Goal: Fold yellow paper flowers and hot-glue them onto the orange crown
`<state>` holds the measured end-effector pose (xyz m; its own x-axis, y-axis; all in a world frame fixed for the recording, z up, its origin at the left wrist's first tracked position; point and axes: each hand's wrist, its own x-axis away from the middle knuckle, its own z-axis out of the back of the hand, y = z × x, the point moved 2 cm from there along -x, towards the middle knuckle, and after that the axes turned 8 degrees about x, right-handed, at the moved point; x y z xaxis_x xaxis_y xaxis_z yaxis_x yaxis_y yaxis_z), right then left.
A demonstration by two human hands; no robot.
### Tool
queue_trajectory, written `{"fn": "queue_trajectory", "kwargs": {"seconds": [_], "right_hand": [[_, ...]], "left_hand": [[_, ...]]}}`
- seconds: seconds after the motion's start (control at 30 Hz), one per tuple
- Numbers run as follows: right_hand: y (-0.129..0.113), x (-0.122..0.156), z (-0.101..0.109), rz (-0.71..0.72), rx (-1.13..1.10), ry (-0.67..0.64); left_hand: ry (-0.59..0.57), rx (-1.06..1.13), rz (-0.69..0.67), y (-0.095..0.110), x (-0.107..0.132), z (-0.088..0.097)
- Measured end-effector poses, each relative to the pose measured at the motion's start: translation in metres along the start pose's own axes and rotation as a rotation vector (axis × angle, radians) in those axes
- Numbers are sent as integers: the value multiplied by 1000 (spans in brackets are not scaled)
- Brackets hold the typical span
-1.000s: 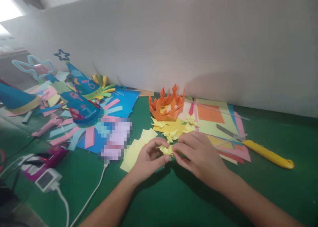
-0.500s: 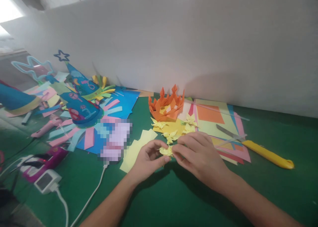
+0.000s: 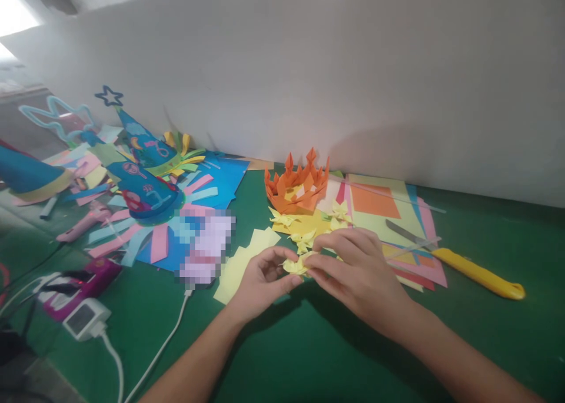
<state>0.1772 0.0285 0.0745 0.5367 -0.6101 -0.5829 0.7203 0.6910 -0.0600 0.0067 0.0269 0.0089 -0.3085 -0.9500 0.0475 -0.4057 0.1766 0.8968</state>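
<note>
Two-handed, holds small yellow paper flower (image 3: 295,266) over green table (image 3: 273,356): pinches it betw. thumb & fingers of L hand (image 3: 263,280), grips its R edge w/ fingertips of R hand (image 3: 353,267). Faces other folded flowers (image 3: 302,239) by yellow sheet (image 3: 311,221), w/ orange paper crown (image 3: 296,200) just beyond. Has pale slips (image 3: 249,265) near L hand, yellow-handled knife (image 3: 479,272) off to R, blade over col. papers (image 3: 375,202).

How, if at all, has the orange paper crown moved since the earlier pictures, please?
No visible move: the orange paper crown keeps its place left of the flat orange sheet.
</note>
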Motion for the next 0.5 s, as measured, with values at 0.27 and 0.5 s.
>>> {"fn": "queue_trajectory", "kwargs": {"seconds": [0.27, 0.5], "right_hand": [[-1, 2, 1, 0, -25, -34], [0, 2, -1, 8, -48, -33]], "left_hand": [[7, -2, 22, 0, 0, -1], [-49, -21, -20, -2, 1, -1]]}}
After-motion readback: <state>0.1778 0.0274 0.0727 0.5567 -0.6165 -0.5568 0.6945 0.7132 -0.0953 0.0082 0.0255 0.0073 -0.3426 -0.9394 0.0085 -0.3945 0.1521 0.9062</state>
